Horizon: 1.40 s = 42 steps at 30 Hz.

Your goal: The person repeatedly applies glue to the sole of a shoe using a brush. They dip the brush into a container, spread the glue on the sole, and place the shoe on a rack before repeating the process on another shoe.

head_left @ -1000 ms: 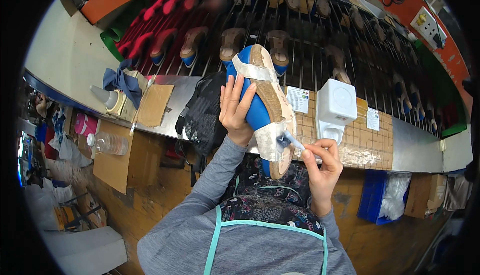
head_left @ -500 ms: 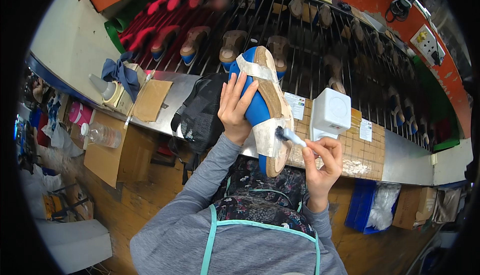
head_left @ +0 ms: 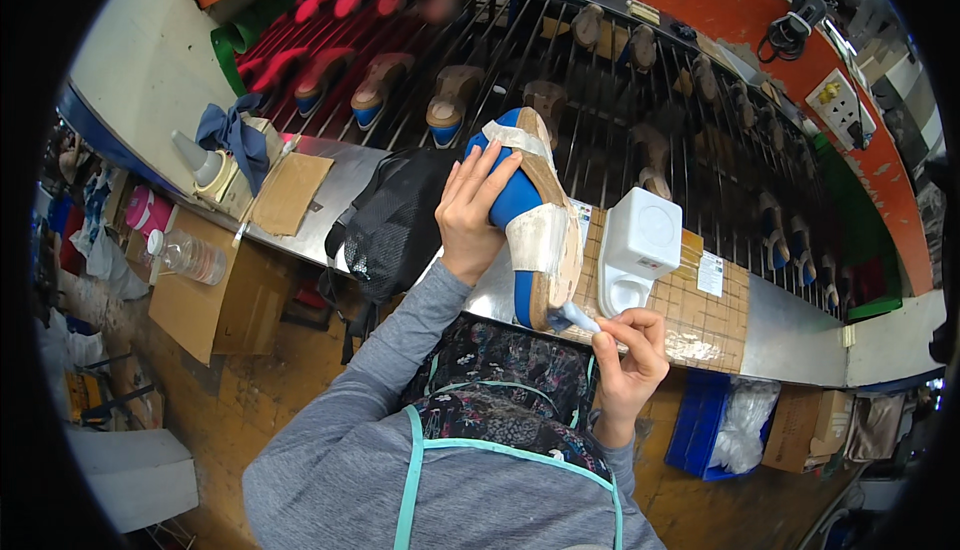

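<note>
Head view: blue shoe last [head_left: 520, 215] up before the rack [head_left: 620, 70].
Left hand [head_left: 470, 212]: fingers wrapped round it.
Right hand [head_left: 628, 350]: fingertips pinching small brush [head_left: 572, 318] at its heel end.

There are two hands: the left hand [head_left: 470, 215] and the right hand [head_left: 628, 350]. They share one blue shoe form [head_left: 530, 215] with a tan sole. One small brush [head_left: 572, 318] is at its lower end. On the bench [head_left: 800, 335] stand one white box [head_left: 638, 250], one black mesh bag [head_left: 395, 220] and one flat piece of cardboard [head_left: 288, 193]. One clear plastic bottle [head_left: 185, 255] lies lower down. One blue cloth [head_left: 232, 135] sits at the left.
</note>
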Tool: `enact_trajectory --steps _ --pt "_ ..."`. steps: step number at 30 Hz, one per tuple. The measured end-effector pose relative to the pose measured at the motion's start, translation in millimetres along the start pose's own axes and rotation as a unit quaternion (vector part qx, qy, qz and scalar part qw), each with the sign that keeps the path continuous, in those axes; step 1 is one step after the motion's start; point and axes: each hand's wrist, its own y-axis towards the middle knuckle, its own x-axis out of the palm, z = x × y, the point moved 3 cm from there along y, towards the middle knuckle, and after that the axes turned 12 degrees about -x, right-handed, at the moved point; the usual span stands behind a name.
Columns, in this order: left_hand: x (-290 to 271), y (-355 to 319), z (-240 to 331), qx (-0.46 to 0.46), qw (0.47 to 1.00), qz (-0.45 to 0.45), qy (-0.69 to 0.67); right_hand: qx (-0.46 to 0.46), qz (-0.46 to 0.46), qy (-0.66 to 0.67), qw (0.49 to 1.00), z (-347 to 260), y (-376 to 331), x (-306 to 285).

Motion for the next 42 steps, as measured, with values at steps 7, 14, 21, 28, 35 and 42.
enact_trajectory --steps 7,14,21,28,35,42 --pt "5 -3 -1 -0.021 0.999 -0.024 0.01 0.041 0.031 0.016 0.999 3 0 2" --pt "4 -7 -7 -0.025 0.999 -0.03 0.031 0.011 0.02 -0.041 0.999 7 14 11" --pt "3 -6 -14 -0.036 0.998 -0.029 0.037 -0.069 0.027 -0.107 0.991 7 24 17" --pt "3 -9 -16 -0.095 0.991 -0.096 0.024 -0.079 -0.024 -0.048 0.995 15 30 17" --pt "-1 -9 -1 -0.123 0.976 -0.182 -0.004 -0.12 -0.057 -0.055 0.99 16 53 13" --pt "-4 -9 4 -0.154 0.943 -0.289 -0.058 -0.173 -0.07 -0.045 0.981 13 76 12"
